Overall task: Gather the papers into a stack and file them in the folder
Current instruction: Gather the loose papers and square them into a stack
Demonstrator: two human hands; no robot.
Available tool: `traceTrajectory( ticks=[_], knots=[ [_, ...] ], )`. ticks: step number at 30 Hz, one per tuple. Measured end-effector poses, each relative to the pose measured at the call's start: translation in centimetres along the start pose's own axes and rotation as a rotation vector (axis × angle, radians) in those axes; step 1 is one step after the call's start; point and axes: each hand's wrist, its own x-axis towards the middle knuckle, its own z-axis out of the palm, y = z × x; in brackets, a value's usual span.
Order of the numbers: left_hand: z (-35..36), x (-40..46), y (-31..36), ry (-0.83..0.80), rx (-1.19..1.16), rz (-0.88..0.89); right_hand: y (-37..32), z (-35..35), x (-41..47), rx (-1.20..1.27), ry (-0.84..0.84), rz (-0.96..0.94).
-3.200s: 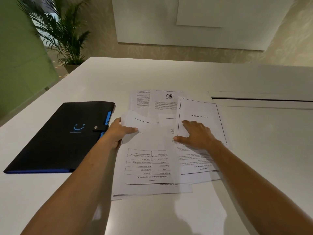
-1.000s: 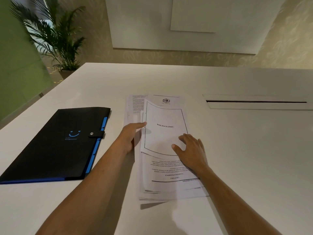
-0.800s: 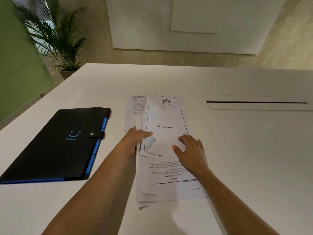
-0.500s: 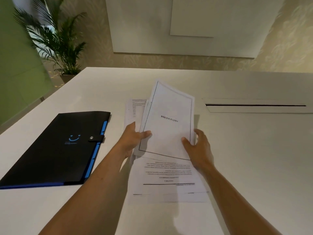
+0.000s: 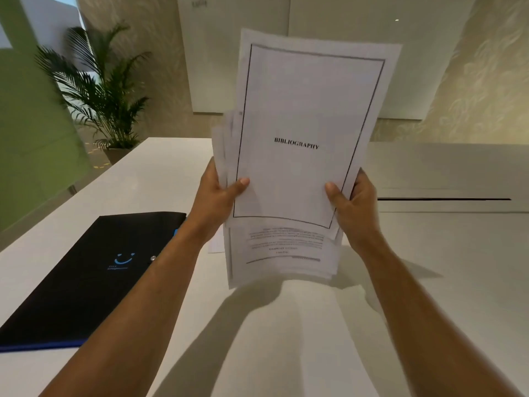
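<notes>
I hold a stack of white printed papers [image 5: 303, 116] upright above the table, its top sheet reading BIBLIOGRAPHY. The sheets are unevenly aligned, with lower edges sticking out below. My left hand [image 5: 217, 199] grips the stack's left edge, thumb on the front. My right hand [image 5: 353, 202] grips the right edge the same way. A corner of one more sheet [image 5: 216, 243] lies on the table behind my left wrist. The black folder [image 5: 94, 270] with a blue smiley and blue edge lies closed on the table to the left.
The white table [image 5: 429, 282] has a long cable slot [image 5: 443, 199] at the right. A potted palm [image 5: 106, 96] stands past the table's far left corner, beside a green panel. White wall panels are behind.
Both hands gathered the spread papers together, took hold of the sides and lifted the stack off the table to an upright position. The folder has not moved.
</notes>
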Motion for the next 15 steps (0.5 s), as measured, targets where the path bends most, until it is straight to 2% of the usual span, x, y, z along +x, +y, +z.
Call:
traceTrajectory(
  ticks=[4,8,15],
  knots=[
    [0.6,0.3,1.1,0.045,0.012,0.054,-0.9,0.0,0.2,0.020,-0.014,-0.045],
    [1.1,-0.2,-0.3,0.113,0.015,0.034,0.9,0.1,-0.3,0.086,-0.079,0.032],
    [1.4,-1.2,-3.3,0.170,-0.048,-0.013,3.3,0.6,-1.6,0.057,-0.031,0.144]
  ],
)
